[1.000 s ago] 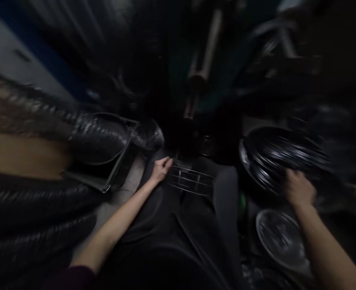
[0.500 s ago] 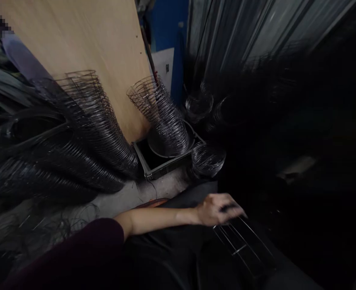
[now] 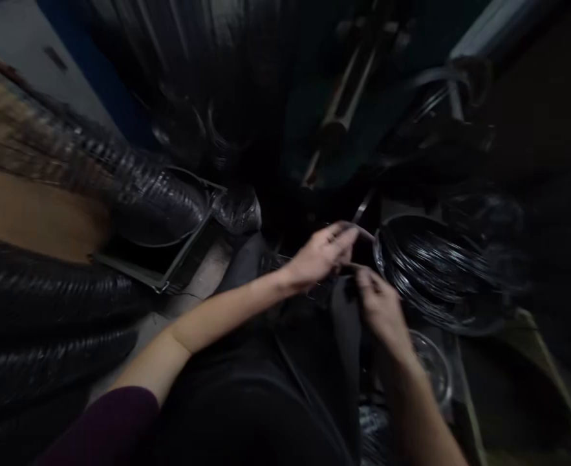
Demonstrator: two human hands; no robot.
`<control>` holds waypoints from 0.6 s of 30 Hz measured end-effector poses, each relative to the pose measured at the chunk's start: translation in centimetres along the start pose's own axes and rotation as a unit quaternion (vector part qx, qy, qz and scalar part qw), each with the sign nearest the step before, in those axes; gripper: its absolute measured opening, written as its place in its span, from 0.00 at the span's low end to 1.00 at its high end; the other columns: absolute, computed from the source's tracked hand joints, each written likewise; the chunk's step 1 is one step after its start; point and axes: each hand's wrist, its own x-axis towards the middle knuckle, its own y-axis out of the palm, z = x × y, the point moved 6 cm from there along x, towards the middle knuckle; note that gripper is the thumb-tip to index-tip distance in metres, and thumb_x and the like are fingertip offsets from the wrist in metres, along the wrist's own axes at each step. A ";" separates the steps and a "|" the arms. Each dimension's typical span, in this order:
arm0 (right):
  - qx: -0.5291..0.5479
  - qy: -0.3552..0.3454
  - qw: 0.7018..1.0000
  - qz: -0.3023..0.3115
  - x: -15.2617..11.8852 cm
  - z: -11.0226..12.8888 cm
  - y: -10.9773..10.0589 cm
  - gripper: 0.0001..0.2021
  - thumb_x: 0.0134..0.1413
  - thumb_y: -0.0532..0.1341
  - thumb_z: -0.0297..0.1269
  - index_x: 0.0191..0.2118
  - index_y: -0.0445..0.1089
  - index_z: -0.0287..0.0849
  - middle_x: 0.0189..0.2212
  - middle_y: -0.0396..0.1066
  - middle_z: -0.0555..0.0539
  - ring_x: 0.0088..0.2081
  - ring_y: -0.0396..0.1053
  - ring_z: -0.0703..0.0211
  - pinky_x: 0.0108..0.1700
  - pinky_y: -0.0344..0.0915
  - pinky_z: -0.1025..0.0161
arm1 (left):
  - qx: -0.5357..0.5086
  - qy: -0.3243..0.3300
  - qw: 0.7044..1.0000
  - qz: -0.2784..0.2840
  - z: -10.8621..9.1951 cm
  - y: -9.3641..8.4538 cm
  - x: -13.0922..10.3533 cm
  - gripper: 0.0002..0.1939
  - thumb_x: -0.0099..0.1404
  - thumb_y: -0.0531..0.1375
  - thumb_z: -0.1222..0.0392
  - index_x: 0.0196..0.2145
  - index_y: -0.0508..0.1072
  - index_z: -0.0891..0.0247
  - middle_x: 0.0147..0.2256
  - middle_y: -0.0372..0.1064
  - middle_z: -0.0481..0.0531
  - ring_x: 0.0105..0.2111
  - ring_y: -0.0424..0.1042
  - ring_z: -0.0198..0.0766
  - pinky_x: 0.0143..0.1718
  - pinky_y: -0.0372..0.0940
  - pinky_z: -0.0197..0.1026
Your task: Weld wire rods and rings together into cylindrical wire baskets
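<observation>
My left hand point(image 3: 320, 255) is in the middle of the view, its fingers bent together around something too blurred to make out. Close beside it on the right, my right hand point(image 3: 378, 301) has its fingers pinched near a thin dark piece between the hands. Just right of both hands lies a bundle of wire rings point(image 3: 435, 272) in a round container. Thin wires show faintly below my left hand, above my dark-clothed legs.
Left of centre stands a crate point(image 3: 169, 275) with a tilted stack of wire rings point(image 3: 169, 197). A small wire stack point(image 3: 239, 208) is beside it. Dark wire stacks point(image 3: 47, 291) fill the far left. A metal machine part point(image 3: 346, 94) stands ahead.
The view has swung right. My right hand has come into view and is now close to my left. The wire frame under my left hand no longer shows clearly.
</observation>
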 end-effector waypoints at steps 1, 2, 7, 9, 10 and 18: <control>0.023 0.005 1.000 0.011 -0.5 -0.2 1.0 0.21 0.54 0.54 0.53 0.39 0.74 0.40 0.36 0.73 0.42 0.39 0.69 0.53 0.43 0.66 0.56 | -0.038 -0.028 0.999 0.003 0.4 -0.5 1.3 0.14 0.68 0.51 0.53 0.39 0.69 0.66 0.17 0.50 0.40 0.15 0.50 0.25 0.18 0.52 0.29; 0.045 0.013 0.999 0.026 -0.7 -0.5 2.1 0.20 0.53 0.56 0.53 0.37 0.74 0.40 0.34 0.73 0.43 0.37 0.69 0.54 0.42 0.66 0.58 | -0.061 -0.055 0.997 0.005 1.1 -0.8 2.4 0.13 0.69 0.51 0.53 0.39 0.68 0.66 0.16 0.47 0.39 0.14 0.47 0.24 0.17 0.49 0.28; 0.140 0.092 0.983 0.073 1.4 -1.6 5.2 0.18 0.44 0.64 0.52 0.30 0.70 0.41 0.20 0.67 0.51 0.20 0.63 0.64 0.22 0.60 0.67 | 0.048 -0.085 0.995 0.032 3.4 -3.3 4.5 0.17 0.70 0.47 0.54 0.48 0.66 0.68 0.25 0.65 0.47 0.24 0.68 0.30 0.30 0.65 0.35; 0.172 0.082 0.979 0.073 3.2 -1.4 5.0 0.18 0.43 0.65 0.52 0.30 0.68 0.40 0.21 0.67 0.51 0.21 0.64 0.65 0.22 0.61 0.68 | 0.180 -0.024 0.983 0.026 2.8 -5.5 3.5 0.21 0.68 0.50 0.50 0.53 0.64 0.66 0.38 0.70 0.54 0.40 0.71 0.39 0.44 0.65 0.44; 0.184 0.076 0.977 0.071 4.1 -1.4 4.7 0.18 0.43 0.66 0.51 0.30 0.67 0.40 0.22 0.68 0.51 0.21 0.64 0.66 0.22 0.62 0.68 | 0.253 0.008 0.967 0.029 2.5 -6.6 2.6 0.24 0.66 0.53 0.48 0.55 0.62 0.65 0.45 0.68 0.56 0.47 0.69 0.43 0.49 0.63 0.48; 0.211 0.106 0.968 0.081 9.3 -3.3 5.9 0.14 0.43 0.68 0.42 0.32 0.67 0.38 0.18 0.65 0.54 0.18 0.61 0.70 0.20 0.59 0.71 | 0.588 0.076 0.804 0.044 7.7 -10.3 -3.6 0.40 0.54 0.64 0.50 0.60 0.54 0.63 0.48 0.62 0.60 0.50 0.61 0.52 0.56 0.50 0.59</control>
